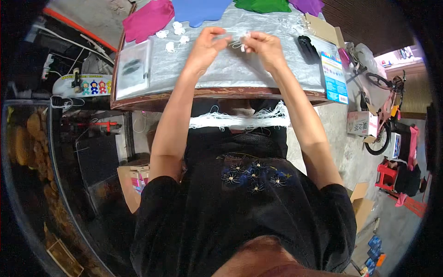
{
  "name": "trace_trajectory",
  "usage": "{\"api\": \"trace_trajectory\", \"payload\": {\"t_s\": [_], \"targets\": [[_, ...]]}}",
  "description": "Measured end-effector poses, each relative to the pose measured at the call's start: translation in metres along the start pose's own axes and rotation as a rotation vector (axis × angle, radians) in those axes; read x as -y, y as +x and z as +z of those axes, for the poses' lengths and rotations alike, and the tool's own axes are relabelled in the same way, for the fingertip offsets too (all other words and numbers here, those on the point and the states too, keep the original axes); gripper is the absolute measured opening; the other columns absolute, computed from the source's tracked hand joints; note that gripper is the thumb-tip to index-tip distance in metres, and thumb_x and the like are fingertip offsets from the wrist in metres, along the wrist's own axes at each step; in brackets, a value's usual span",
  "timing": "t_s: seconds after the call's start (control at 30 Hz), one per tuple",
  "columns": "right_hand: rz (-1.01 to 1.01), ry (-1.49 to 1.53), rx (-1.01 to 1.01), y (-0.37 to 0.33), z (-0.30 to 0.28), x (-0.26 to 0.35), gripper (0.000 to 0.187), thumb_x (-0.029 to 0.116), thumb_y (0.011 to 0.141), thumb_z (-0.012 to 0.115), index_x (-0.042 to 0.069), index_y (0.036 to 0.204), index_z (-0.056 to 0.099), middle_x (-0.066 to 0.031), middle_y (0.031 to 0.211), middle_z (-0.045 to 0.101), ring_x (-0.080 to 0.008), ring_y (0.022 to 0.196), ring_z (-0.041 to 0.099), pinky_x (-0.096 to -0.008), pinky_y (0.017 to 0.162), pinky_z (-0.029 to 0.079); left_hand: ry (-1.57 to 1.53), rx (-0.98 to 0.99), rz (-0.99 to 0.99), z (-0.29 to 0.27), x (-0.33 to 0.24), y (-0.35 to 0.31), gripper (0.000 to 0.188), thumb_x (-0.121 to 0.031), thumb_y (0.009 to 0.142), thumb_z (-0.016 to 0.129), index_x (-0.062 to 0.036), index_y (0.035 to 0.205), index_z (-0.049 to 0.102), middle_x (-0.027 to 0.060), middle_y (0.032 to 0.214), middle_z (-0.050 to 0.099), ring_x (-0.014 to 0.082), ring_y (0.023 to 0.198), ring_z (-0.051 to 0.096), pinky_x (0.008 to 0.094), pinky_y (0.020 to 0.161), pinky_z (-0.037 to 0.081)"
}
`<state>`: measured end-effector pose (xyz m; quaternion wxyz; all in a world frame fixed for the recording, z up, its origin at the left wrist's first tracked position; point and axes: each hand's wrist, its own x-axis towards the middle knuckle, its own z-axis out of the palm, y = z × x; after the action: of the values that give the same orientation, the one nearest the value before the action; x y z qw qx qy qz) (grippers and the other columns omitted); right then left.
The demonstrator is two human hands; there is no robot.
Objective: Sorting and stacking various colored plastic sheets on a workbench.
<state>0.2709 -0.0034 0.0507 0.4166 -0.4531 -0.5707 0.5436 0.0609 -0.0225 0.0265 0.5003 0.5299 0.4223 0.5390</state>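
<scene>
My right hand [266,50] grips a small, looped bundle of white string [244,40] between thumb and fingertips, presumably to prevent the loops from spreading; the bundle is held over the grey-sheeted tabletop [230,76]. My left hand [205,50] faces it from just beside, thumb and forefinger narrowly spaced; I cannot tell whether a strand lies between them, owing to blur. Left of these fingers rest several compact white string clusters [170,47], probably grouped there to avoid mixing with the held bundle. Nearer my body than the fingers, a long, loose skein of white string [240,121] spans my lap, likely for easy reach. Beyond the fingers lies a flat blue fabric-like piece [200,10], apparently positioned to leave working room.
</scene>
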Motion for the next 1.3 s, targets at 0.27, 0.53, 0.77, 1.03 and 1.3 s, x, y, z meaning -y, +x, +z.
{"api": "trace_trajectory", "payload": {"t_s": [0.27,0.53,0.77,1.03,1.3], "targets": [[0.057,0.565,0.138,-0.052,0.025,0.066,0.011,0.006,0.092,0.071,0.001,0.103,0.07,-0.006,0.091,0.07,-0.0122,0.079,0.064,-0.027,0.069,0.053,-0.939,0.019,-0.468,0.046,-0.045,-0.044,0.088,-0.075,0.099,0.03,0.0003,0.14,0.05,0.0178,0.14,0.057,0.0292,0.131,0.052,0.042,0.106,0.042],[-0.709,-0.761,0.023,-0.082,0.036,0.051,0.02,0.001,0.085,0.072,0.0,0.105,0.069,-0.0085,0.096,0.068,-0.018,0.093,0.065,-0.0323,0.075,0.054,-0.923,0.155,-0.298,0.069,-0.057,-0.045,0.082,-0.062,0.105,0.012,0.0004,0.152,0.036,0.0216,0.153,0.044,0.0349,0.143,0.04,0.049,0.119,0.033],[-0.442,-0.36,-0.104,-0.084,0.045,0.047,0.019,-0.005,0.08,0.073,-0.002,0.099,0.07,-0.0121,0.097,0.068,-0.0213,0.093,0.066,-0.0331,0.075,0.054,-0.765,0.034,-0.275,0.077,-0.056,-0.052,0.077,-0.059,0.107,0.017,0.0012,0.153,0.032,0.0217,0.153,0.044,0.0341,0.141,0.043,0.0476,0.118,0.036],[-0.72,-0.401,-0.135,-0.08,0.043,0.042,0.026,-0.006,0.08,0.073,0.0,0.105,0.069,-0.0105,0.111,0.068,-0.0212,0.099,0.066,-0.0354,0.082,0.053,-0.999,-0.05,-0.441,0.07,-0.086,-0.061,0.076,-0.059,0.106,0.027,0.0037,0.148,0.036,0.0232,0.144,0.051,0.0308,0.129,0.052,0.0473,0.109,0.044],[-0.813,-0.617,0.101,-0.078,0.022,0.057,0.027,0.009,0.092,0.064,0.003,0.118,0.07,-0.0177,0.142,0.057,-0.0306,0.13,0.055,-0.0424,0.116,0.033,-0.965,0.034,-0.272,0.063,-0.052,-0.041,0.073,-0.058,0.107,0.028,0.0037,0.143,0.043,0.0192,0.131,0.059,0.0289,0.124,0.058,0.0432,0.107,0.048]]}}
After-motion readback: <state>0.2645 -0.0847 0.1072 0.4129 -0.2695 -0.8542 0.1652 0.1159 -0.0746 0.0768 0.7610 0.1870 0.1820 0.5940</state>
